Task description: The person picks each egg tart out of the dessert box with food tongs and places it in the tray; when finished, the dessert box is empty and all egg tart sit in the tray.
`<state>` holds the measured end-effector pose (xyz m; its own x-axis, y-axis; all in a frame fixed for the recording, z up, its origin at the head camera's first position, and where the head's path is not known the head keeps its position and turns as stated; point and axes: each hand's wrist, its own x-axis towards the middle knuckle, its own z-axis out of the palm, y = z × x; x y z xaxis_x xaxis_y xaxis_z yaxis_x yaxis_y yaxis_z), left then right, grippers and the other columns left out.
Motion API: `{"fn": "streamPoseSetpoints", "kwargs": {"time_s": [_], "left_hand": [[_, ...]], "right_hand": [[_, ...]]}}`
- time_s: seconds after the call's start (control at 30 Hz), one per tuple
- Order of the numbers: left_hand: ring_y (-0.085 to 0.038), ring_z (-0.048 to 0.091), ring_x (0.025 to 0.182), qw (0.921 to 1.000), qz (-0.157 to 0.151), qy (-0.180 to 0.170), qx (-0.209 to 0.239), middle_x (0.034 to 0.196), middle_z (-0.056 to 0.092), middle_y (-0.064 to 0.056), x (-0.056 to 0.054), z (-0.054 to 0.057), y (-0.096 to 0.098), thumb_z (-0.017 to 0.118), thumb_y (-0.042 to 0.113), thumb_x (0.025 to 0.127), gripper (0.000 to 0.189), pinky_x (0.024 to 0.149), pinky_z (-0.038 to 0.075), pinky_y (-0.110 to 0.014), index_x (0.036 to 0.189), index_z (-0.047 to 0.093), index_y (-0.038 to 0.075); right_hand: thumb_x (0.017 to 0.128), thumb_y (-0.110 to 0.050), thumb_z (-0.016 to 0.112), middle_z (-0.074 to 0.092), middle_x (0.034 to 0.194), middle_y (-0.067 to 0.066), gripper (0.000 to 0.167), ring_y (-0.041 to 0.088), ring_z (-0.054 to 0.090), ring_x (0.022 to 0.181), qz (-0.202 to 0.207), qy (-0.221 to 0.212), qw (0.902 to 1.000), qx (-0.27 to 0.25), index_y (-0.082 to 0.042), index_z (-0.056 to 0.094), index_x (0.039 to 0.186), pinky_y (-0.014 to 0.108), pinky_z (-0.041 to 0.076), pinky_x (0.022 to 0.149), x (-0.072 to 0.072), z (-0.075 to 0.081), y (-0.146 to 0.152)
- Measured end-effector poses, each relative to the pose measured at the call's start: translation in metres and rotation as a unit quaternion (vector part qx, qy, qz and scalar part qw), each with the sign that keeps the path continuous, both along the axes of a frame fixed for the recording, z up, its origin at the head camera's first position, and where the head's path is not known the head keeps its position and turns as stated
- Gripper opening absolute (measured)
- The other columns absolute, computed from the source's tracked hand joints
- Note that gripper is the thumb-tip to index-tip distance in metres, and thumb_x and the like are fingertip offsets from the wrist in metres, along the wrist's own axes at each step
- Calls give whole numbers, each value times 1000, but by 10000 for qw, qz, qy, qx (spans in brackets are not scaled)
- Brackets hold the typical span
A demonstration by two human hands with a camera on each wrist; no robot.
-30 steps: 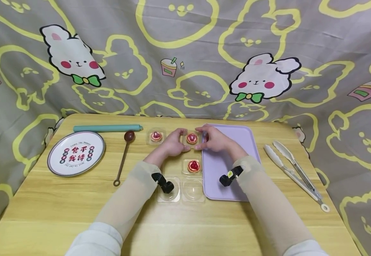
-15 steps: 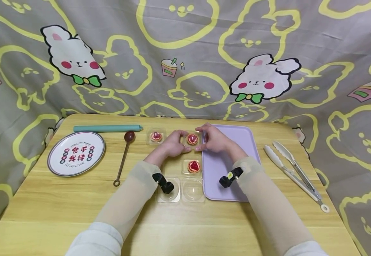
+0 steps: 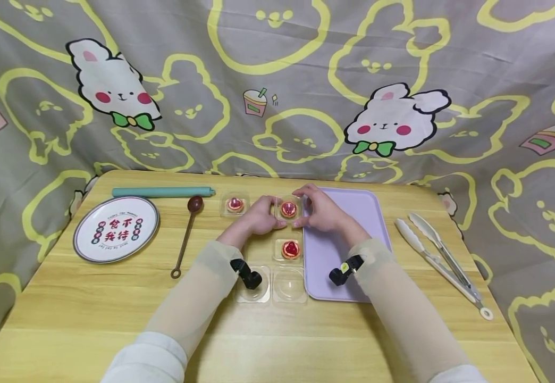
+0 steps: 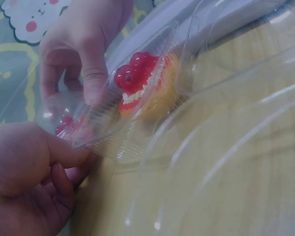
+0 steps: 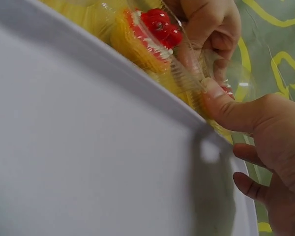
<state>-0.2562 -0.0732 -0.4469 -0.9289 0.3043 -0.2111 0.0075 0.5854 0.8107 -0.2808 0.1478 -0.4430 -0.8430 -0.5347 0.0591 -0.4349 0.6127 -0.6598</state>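
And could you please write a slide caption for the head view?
Left hand and right hand flank a clear box holding a red-topped tart, beside a lilac tray.

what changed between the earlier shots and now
Nothing visibly changed: the head view has only shifted very slightly. Nothing was newly taken hold of or let go; the left hand and right hand stay at the same clear box with a tart inside. The tray, plate, spoon and tongs stayed put.
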Motion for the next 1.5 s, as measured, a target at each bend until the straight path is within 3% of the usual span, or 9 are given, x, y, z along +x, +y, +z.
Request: {"fn": "streamPoseSetpoints", "kwargs": {"time_s": [0.47,0.8,1.0,1.23,1.37,1.5], "left_hand": [[-38,45,144,9999,-90,121,15,151,52,-21,4,1,-2,85,11,90,70,124,30,-47,150,52,1],[-36,48,141,9997,59,217,-13,150,55,-17,7,5,-4,88,12,85,85,122,34,-45,157,43,0],[-36,53,135,9996,67,248,104,148,56,-16,11,9,-9,91,14,83,93,119,38,-47,159,39,3],[-26,71,104,9989,-52,174,436,152,49,-16,22,17,-25,92,13,84,97,95,58,-40,163,35,8],[-22,69,109,9971,-210,506,535,155,47,-14,31,24,-36,92,16,84,96,93,58,-40,163,37,13],[-25,68,114,9887,-699,806,1055,156,47,-14,45,33,-42,92,14,85,98,97,58,-48,165,36,20]], "right_hand": [[74,-28,99,56,129,10,88,29,59,106,-153,-16,9997,171,-1,57,146,42,52,88,12,3,4],[74,-24,98,58,140,14,87,31,58,115,-362,-141,9992,-34,-4,56,148,47,52,94,18,15,7],[77,-26,95,65,135,11,86,30,60,115,-265,-168,9995,-97,-7,54,151,46,52,95,22,23,9],[79,-28,94,70,129,11,84,27,63,107,2,-5,9996,-283,-5,56,150,44,53,89,30,30,10],[79,-28,94,70,129,11,85,25,63,104,57,92,9991,-398,-3,55,150,43,53,83,39,37,12],[79,-29,94,71,127,10,85,23,62,103,147,184,9987,-461,-2,55,150,43,51,80,53,45,12]]}}
